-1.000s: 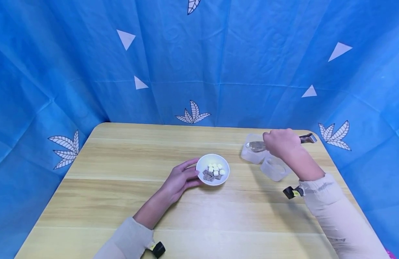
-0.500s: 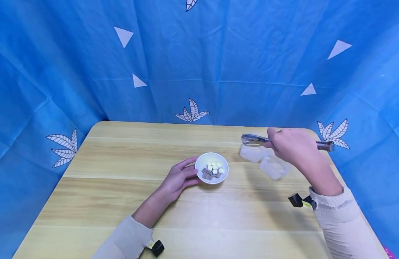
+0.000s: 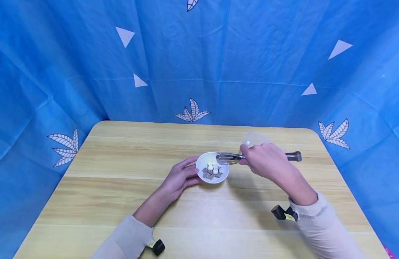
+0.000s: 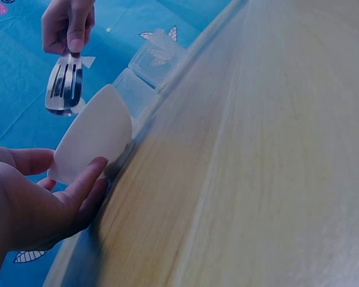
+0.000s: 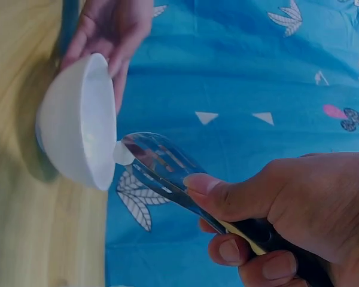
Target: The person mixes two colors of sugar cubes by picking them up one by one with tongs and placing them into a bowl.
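Note:
My left hand (image 3: 180,178) holds the left side of a small white bowl (image 4: 99,134) standing on the table. Several white cubes (image 3: 215,171) and brown cubes (image 3: 208,175) lie inside it. In my right hand (image 3: 267,160) I grip metal tongs (image 5: 167,170) with slotted ends, which hang over the bowl's right rim. Between the tong tips the right wrist view shows a white piece (image 5: 124,153), close to the bowl's mouth. The cubes within the bowl are hidden in both wrist views.
Behind my right hand stands a clear plastic container (image 3: 258,138) with a white piece inside. A second container (image 4: 134,94) shows beside it in the left wrist view but is hidden from the head view. A blue curtain (image 3: 199,64) hangs behind the wooden table (image 3: 137,144).
The tongs have risen out of the clear container and moved left to above the bowl, carrying a white piece. My left hand and the bowl have stayed in place.

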Demonstrator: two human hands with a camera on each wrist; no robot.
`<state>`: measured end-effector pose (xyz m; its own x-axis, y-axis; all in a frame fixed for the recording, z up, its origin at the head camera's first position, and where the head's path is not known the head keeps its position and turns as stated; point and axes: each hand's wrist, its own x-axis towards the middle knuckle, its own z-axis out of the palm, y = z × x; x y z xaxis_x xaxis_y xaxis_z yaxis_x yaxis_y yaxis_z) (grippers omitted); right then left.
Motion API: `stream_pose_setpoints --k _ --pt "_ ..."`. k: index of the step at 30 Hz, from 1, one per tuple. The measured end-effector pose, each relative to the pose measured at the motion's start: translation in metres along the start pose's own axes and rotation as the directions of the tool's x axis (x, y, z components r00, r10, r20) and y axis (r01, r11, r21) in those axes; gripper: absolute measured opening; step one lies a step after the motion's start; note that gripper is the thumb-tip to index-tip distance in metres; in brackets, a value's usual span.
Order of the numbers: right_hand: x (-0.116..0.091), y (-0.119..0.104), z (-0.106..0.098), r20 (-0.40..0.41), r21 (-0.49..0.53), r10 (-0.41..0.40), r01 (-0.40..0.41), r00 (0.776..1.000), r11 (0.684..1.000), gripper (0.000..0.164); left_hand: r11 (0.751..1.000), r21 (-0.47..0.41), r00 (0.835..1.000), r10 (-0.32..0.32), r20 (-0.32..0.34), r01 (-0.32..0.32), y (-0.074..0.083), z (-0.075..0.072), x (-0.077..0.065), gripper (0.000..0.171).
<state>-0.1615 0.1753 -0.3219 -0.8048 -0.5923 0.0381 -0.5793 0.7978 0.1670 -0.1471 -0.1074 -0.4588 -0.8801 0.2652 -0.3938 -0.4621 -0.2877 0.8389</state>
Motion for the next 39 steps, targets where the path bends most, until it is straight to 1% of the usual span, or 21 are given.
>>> stream_pose_setpoints --k 7,11,16,22,25,27,30,33,36,39 --pt "0.004 -0.007 0.007 -0.010 -0.008 -0.034 0.034 0.999 0.999 0.035 1.000 -0.001 1.000 0.001 0.002 -0.001 0.000 0.000 -0.001 0.058" --pt "0.005 -0.008 0.008 -0.005 0.000 -0.035 0.035 0.999 0.999 0.036 1.000 0.000 1.000 0.000 0.003 0.000 0.001 0.001 -0.001 0.058" --pt "0.004 -0.006 0.006 0.010 0.044 -0.008 0.007 1.000 0.999 0.038 1.000 0.009 1.000 -0.004 -0.004 0.004 0.001 0.001 -0.002 0.057" --pt "0.003 0.000 0.002 0.049 0.139 0.038 -0.044 0.998 0.989 0.035 1.000 0.009 1.000 0.001 -0.007 -0.001 0.000 0.001 -0.001 0.057" --pt "0.001 0.008 -0.005 0.083 0.183 0.079 -0.093 0.993 0.979 0.035 1.000 0.009 1.000 0.000 -0.002 0.000 0.000 0.001 -0.001 0.057" --pt "-0.003 0.017 -0.011 0.095 0.187 0.118 -0.134 0.989 0.973 0.034 1.000 0.008 1.000 -0.001 0.000 0.001 0.000 0.001 -0.001 0.057" --pt "-0.008 0.034 -0.021 0.098 0.162 0.167 -0.182 0.981 0.970 0.033 1.000 0.006 1.000 0.001 -0.006 -0.001 0.000 0.002 -0.002 0.057" --pt "-0.012 0.051 -0.028 0.111 0.137 0.190 -0.204 0.976 0.969 0.030 1.000 0.005 1.000 0.005 -0.015 -0.005 0.000 0.002 -0.002 0.056" --pt "-0.015 0.064 -0.031 0.147 0.120 0.206 -0.225 0.967 0.967 0.029 1.000 0.005 1.000 0.009 -0.019 -0.009 0.000 0.002 -0.003 0.056" --pt "-0.017 0.077 -0.030 0.179 0.092 0.232 -0.251 0.956 0.963 0.034 1.000 0.003 1.000 0.012 -0.018 -0.012 -0.001 0.001 -0.002 0.056"
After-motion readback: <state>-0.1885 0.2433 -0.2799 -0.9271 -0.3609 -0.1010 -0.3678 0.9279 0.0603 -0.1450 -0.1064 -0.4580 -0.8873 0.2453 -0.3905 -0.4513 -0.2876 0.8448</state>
